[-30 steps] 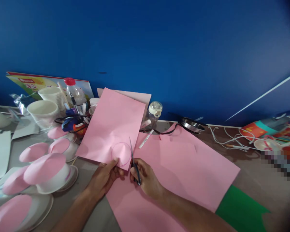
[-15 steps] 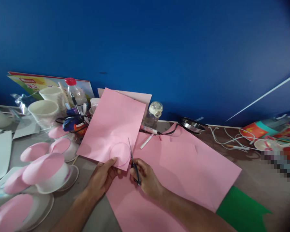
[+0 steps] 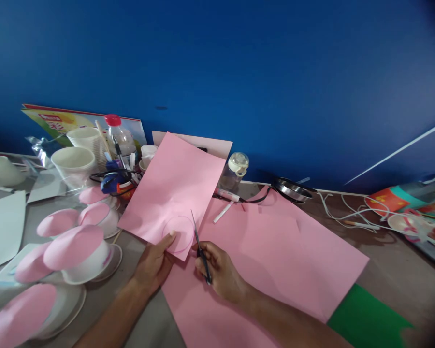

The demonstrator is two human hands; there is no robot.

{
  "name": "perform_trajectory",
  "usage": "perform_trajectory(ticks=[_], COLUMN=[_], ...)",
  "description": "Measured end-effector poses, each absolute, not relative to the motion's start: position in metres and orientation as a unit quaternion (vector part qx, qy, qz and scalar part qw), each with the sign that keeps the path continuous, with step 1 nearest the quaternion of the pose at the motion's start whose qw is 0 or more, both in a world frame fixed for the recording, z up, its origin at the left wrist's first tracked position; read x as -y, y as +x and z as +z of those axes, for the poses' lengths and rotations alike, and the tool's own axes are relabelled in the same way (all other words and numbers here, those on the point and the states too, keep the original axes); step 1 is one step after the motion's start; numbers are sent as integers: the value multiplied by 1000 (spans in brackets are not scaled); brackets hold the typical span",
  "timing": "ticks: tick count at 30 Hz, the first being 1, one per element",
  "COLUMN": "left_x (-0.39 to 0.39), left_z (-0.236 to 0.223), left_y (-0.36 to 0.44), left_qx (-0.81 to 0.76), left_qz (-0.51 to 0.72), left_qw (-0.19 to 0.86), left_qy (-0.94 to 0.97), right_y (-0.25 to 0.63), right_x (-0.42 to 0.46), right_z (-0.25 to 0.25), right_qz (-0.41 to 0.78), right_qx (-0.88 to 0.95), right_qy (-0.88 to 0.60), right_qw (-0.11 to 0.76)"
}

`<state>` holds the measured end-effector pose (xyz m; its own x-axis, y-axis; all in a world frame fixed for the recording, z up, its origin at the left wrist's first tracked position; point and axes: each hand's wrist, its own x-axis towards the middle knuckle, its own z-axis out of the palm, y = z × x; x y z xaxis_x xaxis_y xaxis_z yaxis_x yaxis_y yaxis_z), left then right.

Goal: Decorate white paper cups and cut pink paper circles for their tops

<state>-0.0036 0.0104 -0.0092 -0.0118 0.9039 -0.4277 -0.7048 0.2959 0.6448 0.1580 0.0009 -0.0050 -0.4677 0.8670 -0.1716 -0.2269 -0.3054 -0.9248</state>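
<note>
A pink sheet of paper (image 3: 183, 169) is pinched at its lower edge by my left hand (image 3: 154, 263), thumb on top and the other fingers underneath. Near that edge a circle (image 3: 178, 232) is drawn in a darker pink line, and my thumb lies over its lower left part. My right hand (image 3: 221, 270) grips dark-handled scissors (image 3: 201, 251). Their blades point up and away, close along the right side of the circle. Whether the blades are apart is hard to make out.
Larger pink sheets (image 3: 268, 251) lie under my right arm, with a green sheet (image 3: 369, 319) beside them. Paper cups with pink tops (image 3: 74, 246) crowd the left. A clear bottle (image 3: 234, 171), markers (image 3: 223, 212), a tape roll (image 3: 293, 188) and white cables (image 3: 351, 208) sit further back.
The view has shifted slightly, so most things appear a little further right. The held sheet has tilted slightly against the scissors. Both hands keep their grips.
</note>
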Motion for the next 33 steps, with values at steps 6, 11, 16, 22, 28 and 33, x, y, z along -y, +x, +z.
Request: perform_trajectory(ticks=[6, 11, 16, 22, 28, 33], left_x=[-10, -10, -9, -9, -9, -9], left_z=[-4, -1, -2, 2, 2, 3], left_y=[-1, 0, 0, 1, 1, 0], left_qx=[-423, -440, -442, -447, -447, -450], left_qz=[575, 572, 569, 580, 576, 575], left_qw=[691, 681, 680, 667, 671, 670], left_qy=[115, 127, 132, 135, 137, 133], right_y=[160, 160, 161, 161, 161, 160], right_x=[-1, 0, 0, -1, -1, -1], right_z=[-3, -5, -1, 0, -6, -6], right_qz=[718, 707, 711, 713, 721, 724], right_qx=[477, 493, 495, 489, 476, 470], right_qy=[-348, -351, -349, -353, -348, -348], right_qw=[369, 365, 358, 357, 363, 366])
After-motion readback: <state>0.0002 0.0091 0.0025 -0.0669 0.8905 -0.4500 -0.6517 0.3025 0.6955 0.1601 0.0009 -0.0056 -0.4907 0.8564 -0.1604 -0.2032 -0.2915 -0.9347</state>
